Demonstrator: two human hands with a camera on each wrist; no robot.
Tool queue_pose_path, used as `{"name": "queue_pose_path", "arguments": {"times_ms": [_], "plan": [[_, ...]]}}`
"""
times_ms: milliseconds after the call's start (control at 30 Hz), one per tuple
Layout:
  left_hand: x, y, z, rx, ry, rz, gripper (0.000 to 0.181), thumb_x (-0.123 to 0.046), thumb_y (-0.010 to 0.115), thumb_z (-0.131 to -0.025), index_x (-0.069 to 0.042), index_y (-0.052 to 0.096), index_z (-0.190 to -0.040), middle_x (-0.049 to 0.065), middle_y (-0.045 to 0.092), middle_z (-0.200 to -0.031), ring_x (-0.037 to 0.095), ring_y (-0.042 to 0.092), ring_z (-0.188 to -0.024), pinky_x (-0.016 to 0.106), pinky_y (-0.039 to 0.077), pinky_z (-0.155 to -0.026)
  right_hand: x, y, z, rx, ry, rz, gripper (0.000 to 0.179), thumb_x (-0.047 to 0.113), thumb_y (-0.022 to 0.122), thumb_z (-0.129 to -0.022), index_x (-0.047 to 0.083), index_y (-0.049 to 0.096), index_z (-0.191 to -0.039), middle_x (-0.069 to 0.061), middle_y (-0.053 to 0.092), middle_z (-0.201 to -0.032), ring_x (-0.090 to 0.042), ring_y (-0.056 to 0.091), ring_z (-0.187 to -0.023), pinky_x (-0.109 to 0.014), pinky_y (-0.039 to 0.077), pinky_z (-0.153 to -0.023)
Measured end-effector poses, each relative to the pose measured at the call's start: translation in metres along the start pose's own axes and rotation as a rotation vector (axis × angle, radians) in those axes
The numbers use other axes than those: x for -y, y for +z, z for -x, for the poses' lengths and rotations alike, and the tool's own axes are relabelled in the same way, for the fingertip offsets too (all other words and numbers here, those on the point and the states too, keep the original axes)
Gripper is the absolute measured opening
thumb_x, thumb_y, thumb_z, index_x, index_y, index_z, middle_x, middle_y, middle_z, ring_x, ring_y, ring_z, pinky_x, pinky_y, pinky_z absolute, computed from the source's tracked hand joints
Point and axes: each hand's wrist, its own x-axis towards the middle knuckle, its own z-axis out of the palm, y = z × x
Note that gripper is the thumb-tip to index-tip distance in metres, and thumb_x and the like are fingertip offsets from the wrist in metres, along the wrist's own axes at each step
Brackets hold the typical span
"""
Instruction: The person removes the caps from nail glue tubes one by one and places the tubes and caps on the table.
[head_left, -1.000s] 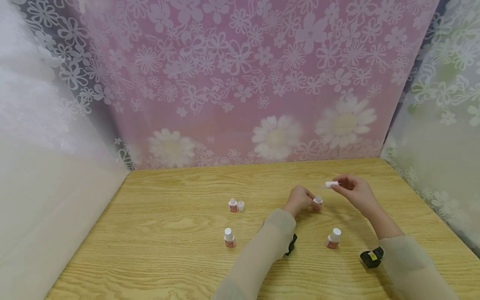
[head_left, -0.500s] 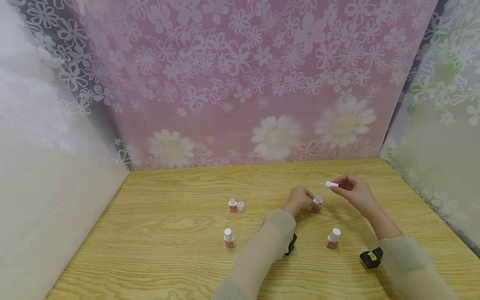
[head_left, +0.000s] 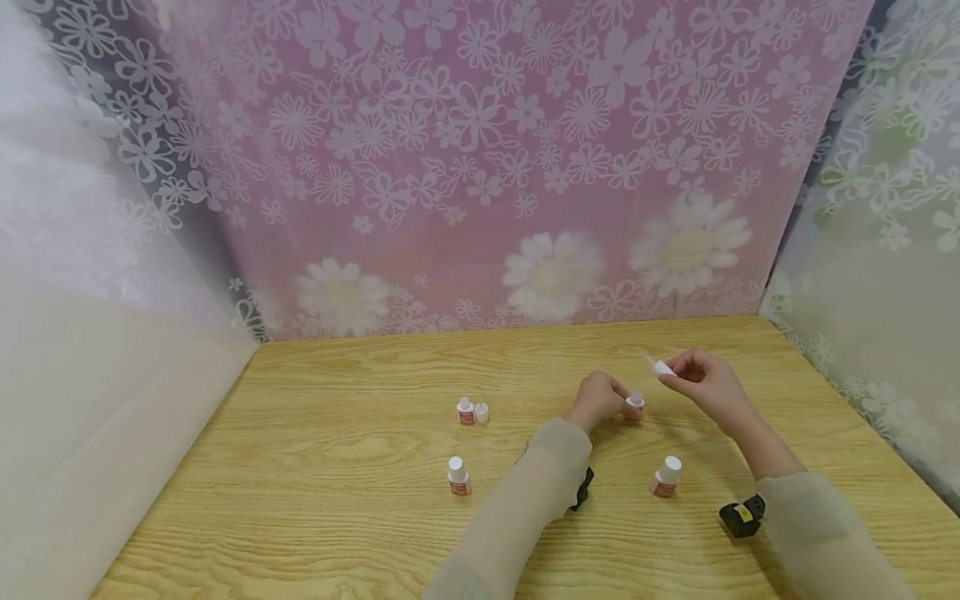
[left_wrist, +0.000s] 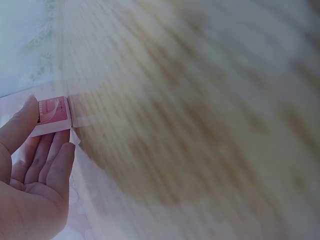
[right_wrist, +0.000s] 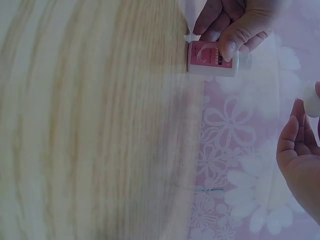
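My left hand (head_left: 598, 398) grips a small white bottle (head_left: 635, 402) by its sides on the table, its pink label (right_wrist: 205, 53) showing between thumb and fingers in the right wrist view. The bottle is uncapped, with its pale nozzle bare. To the right and slightly above it, my right hand (head_left: 711, 390) pinches a white cap (head_left: 663, 368) between thumb and fingertips. A thin pale stem extends from the cap toward the upper left. In the right wrist view, only part of the white cap (right_wrist: 311, 104) shows at the edge.
Further left, another uncapped bottle (head_left: 467, 412) stands beside its white cap (head_left: 482, 413). Two capped bottles stand nearer, one left (head_left: 459, 477) and one right (head_left: 666, 478). Black wrist devices hang by both sleeves, the right one (head_left: 741, 518) low over the wooden table (head_left: 337, 500).
In my right hand the cap has tilted, and its thin stem now slants up to the left rather than lying nearly level. My left hand and the bottle stay in place.
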Motion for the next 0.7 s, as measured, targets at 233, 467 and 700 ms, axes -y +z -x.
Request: {"name": "queue_pose_path", "arguments": {"times_ms": [233,467,700], "plan": [[-0.0011,-0.001,0.0004,-0.003,-0.001,-0.005,0.016,-0.013,0.082,-0.06,-0.009,0.067,-0.065,-0.006,0.058,-0.066,0.008,0.049,-0.061,0.024,0.042,-0.057,-0.001,0.0002,0.0,0.0,0.014,0.027,0.026,0.017,0.062,-0.084,-0.005,0.049,-0.08,0.0,0.055,-0.093,-0.001,0.054,-0.077,-0.019,0.044,-0.062],[-0.0012,-0.0015,0.0003,-0.009,-0.005,0.0,0.017,-0.013,0.082,-0.059,-0.009,0.066,-0.062,-0.005,0.056,-0.063,0.009,0.046,-0.058,0.024,0.038,-0.051,-0.0009,0.0008,0.0003,-0.005,0.024,0.039,0.026,0.018,0.062,-0.084,-0.005,0.049,-0.08,-0.005,0.055,-0.095,-0.001,0.053,-0.076,-0.02,0.044,-0.061],[-0.0014,-0.0013,0.0002,-0.012,0.001,-0.006,0.017,-0.013,0.082,-0.059,-0.009,0.066,-0.064,-0.006,0.056,-0.064,0.009,0.045,-0.057,0.024,0.038,-0.051,-0.0001,0.0015,0.0008,-0.018,0.032,0.089,0.026,0.02,0.062,-0.084,-0.003,0.051,-0.081,-0.018,0.054,-0.102,-0.006,0.052,-0.072,-0.028,0.045,-0.059]]}}
